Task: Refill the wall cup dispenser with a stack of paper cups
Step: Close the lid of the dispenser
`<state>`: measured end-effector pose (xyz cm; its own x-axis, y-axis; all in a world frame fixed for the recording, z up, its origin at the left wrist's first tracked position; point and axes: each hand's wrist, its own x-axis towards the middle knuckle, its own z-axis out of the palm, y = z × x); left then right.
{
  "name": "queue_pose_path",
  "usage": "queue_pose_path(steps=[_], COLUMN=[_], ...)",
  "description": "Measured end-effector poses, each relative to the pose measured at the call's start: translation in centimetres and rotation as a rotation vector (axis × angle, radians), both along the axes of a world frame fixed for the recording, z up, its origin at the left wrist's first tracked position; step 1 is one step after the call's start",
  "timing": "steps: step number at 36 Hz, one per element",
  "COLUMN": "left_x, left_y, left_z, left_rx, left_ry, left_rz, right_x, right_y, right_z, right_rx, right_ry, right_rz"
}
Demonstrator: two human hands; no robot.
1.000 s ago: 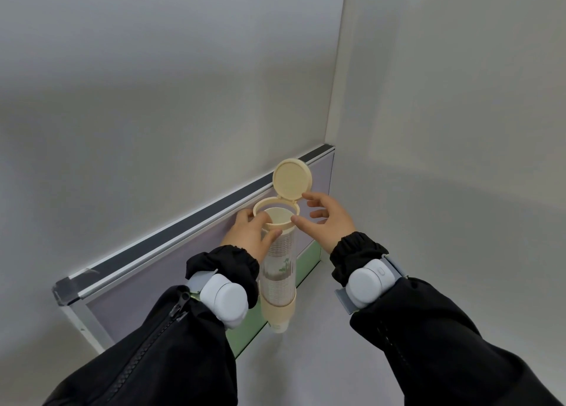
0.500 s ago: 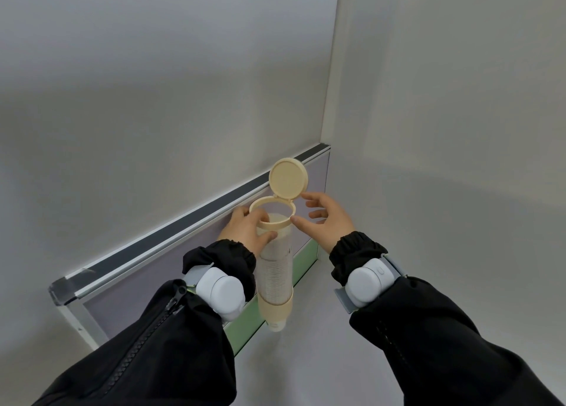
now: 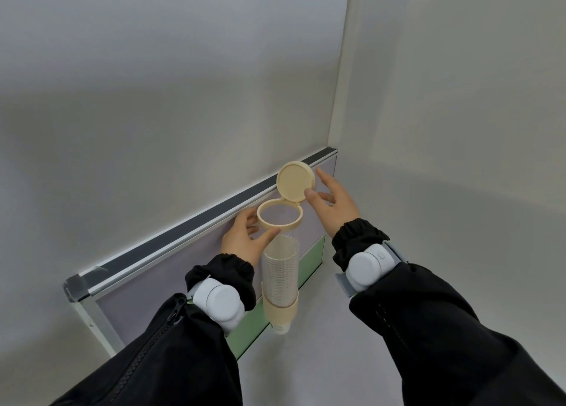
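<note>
A clear tube cup dispenser (image 3: 279, 286) with a cream rim and cream base hangs on the partition. Its round cream lid (image 3: 295, 181) stands flipped up on its hinge. A stack of white paper cups (image 3: 281, 261) sits inside the tube, its top well below the rim. My left hand (image 3: 245, 240) wraps the tube just under the rim, thumb on the front. My right hand (image 3: 332, 202) is at the lid, thumb tip touching the lid's right edge, fingers spread behind it.
A partition panel (image 3: 171, 271) with a dark top rail, lilac upper part and green lower part runs from lower left to the corner. Plain white walls (image 3: 459, 130) meet at that corner. A white surface (image 3: 321, 344) lies below the dispenser.
The cup stack has dropped down inside the tube, away from the rim. My right hand has risen from the rim to the lid's edge. My left hand keeps its hold on the tube.
</note>
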<state>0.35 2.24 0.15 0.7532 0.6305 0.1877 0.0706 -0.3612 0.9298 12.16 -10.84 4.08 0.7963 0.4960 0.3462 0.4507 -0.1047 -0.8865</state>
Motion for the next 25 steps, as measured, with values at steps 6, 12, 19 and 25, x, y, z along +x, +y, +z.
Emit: queue_pose_path(steps=[6, 12, 19, 25], left_x=[0.0, 0.1, 0.1, 0.1], left_y=[-0.3, -0.3, -0.4, -0.2], left_z=[-0.3, -0.8, -1.2, -1.2], left_rx=[-0.003, -0.012, -0.014, 0.011], left_ry=[0.003, -0.009, -0.013, -0.003], left_rz=[0.021, 0.052, 0.049, 0.040], right_x=[0.2, -0.7, -3.4, -4.6], right_y=[0.9, 0.8, 0.2, -0.8], right_z=[0.4, 0.5, -2.7, -4.6], right_rx=[0.007, 0.044, -0.161, -0.289], right_ry=[0.082, 0.042, -0.374, -0.563], right_rz=[0.024, 0.018, 0.040, 0.060])
